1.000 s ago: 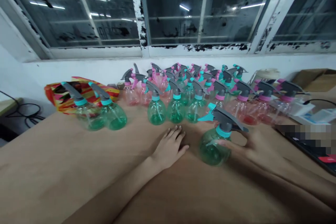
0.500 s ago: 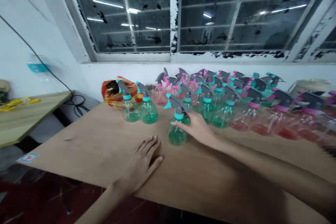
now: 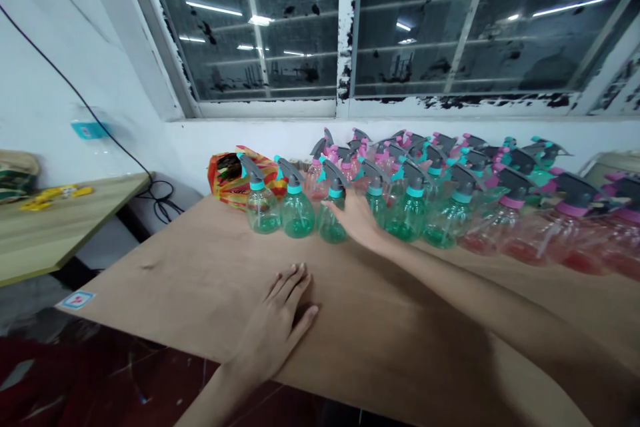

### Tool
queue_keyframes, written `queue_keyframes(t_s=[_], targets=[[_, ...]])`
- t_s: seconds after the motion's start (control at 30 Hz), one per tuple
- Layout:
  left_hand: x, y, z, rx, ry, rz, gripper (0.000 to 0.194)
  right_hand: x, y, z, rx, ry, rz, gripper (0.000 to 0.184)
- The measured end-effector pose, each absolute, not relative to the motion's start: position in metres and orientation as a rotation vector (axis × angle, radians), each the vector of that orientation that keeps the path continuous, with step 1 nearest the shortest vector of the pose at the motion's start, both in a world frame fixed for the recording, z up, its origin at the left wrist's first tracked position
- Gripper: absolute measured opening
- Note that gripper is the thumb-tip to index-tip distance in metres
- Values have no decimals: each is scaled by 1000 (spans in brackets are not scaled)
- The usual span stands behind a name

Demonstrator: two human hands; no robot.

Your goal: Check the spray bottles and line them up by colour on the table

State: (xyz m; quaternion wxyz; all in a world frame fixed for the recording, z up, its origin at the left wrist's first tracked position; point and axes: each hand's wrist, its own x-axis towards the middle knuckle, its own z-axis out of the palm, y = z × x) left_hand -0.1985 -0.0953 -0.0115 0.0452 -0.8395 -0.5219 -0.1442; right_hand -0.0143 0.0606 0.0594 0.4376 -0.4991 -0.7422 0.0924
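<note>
My right hand [image 3: 357, 217] is wrapped round the upper part of a green spray bottle [image 3: 332, 225] with a grey and turquoise trigger head. The bottle stands upright in the front row, just right of another green spray bottle [image 3: 299, 213]. A further spray bottle [image 3: 263, 210] with a turquoise collar stands left of that one. Behind my right hand, more green spray bottles [image 3: 406, 210] carry on the row. My left hand [image 3: 280, 320] lies flat on the brown tabletop [image 3: 190, 287], fingers stretched out, touching no bottle.
Pink-collared spray bottles [image 3: 525, 230] fill the right side and back. A red and yellow plastic bag [image 3: 225, 180] sits behind the leftmost bottles. To the left is a side table [image 3: 80, 227] with yellow pieces [image 3: 57, 197]. A black cable [image 3: 163, 203] hangs between the tables.
My right hand has moved the green spray bottle back, into line beside the two on the left. My left hand stays flat on the tabletop. The view has shifted slightly.
</note>
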Motion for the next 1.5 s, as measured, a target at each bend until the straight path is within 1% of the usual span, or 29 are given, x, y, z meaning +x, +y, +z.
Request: queue_keyframes(t_s=[0.1, 0.13, 0.27, 0.3, 0.4, 0.53, 0.6, 0.7, 0.8, 0.97, 1.03, 1.2, 1.37, 1.5], targets=[[-199, -96, -11, -2553, -1599, -463, 51, -19, 67, 60, -1224, -1809, 251, 52], [-199, -96, -11, -2552, -1601, -468, 51, -18, 67, 60, -1209, -1794, 258, 54], [-200, -95, -13, -2566, -1591, -479, 52, -3, 56, 59, -1130, -1735, 282, 74], [-201, -94, -14, -2571, -1583, -486, 51, 4, 51, 59, -1107, -1729, 289, 74], [-203, -92, -18, -2574, -1556, -531, 50, 28, 34, 55, -1048, -1733, 317, 63], [-205, -91, -21, -2568, -1534, -576, 52, 57, 19, 51, -1067, -1734, 366, 37], [-205, -91, -21, -2571, -1536, -554, 51, 66, 17, 50, -1108, -1737, 369, 31], [-205, -91, -20, -2578, -1534, -552, 52, 71, 18, 49, -1174, -1763, 356, 31], [-205, -90, -18, -2577, -1537, -580, 51, 61, 22, 51, -1211, -1834, 344, 36], [-205, -91, -17, -2579, -1564, -597, 49, 29, 40, 56, -1254, -1923, 311, 63], [-204, -92, -17, -2578, -1568, -597, 49, 18, 49, 57, -1288, -1923, 300, 68], [-203, -94, -15, -2578, -1601, -557, 47, 5, 61, 60, -1331, -1935, 285, 56], [-203, -94, -15, -2581, -1597, -542, 48, 17, 50, 60, -1291, -1987, 285, 58], [-205, -93, -17, -2579, -1577, -551, 48, 51, 31, 56, -1310, -1961, 214, 44]])
